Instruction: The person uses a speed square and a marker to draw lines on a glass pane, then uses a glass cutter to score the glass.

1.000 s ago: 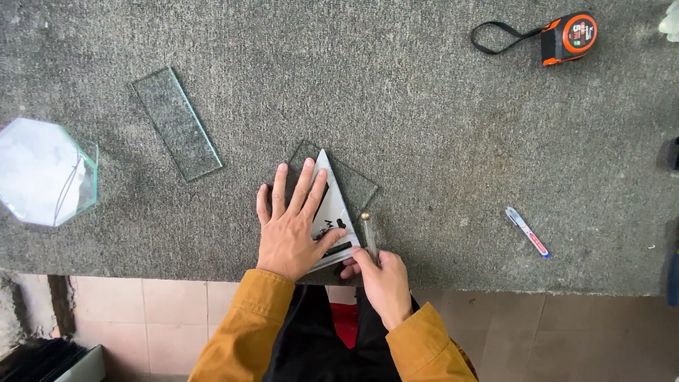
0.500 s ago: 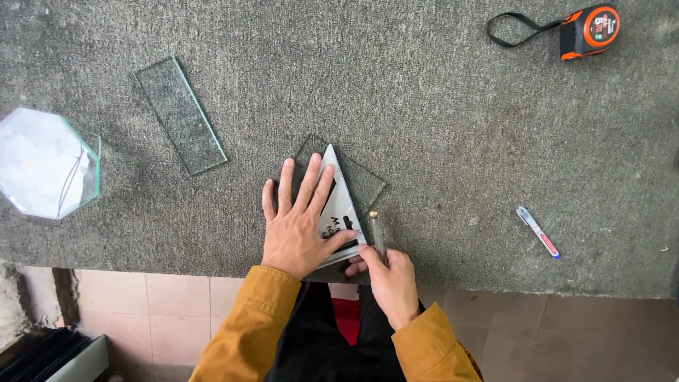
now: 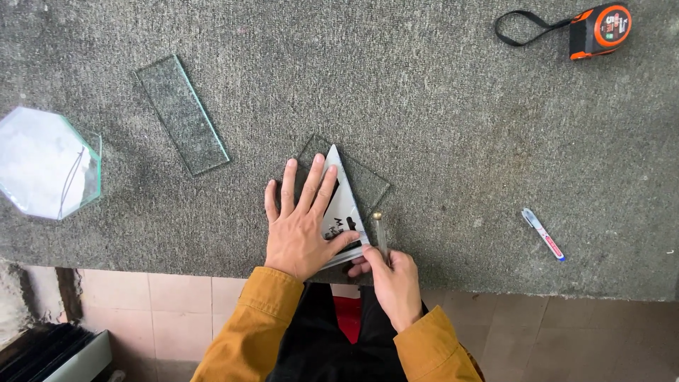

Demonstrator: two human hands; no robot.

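Scoring barely begun: your left hand [image 3: 304, 226] flat on the triangle square [image 3: 344, 205], right hand [image 3: 395, 283] gripping the glass cutter [image 3: 380, 233] at the glass pane's [image 3: 368, 182] near edge.

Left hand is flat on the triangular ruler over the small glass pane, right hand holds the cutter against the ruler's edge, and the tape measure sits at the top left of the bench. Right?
Not quite. The head view shows the tape measure at the top right of the bench, not the top left. The rest holds: the left hand lies flat on the triangular ruler over the small glass pane, and the right hand holds the cutter against the ruler's edge.
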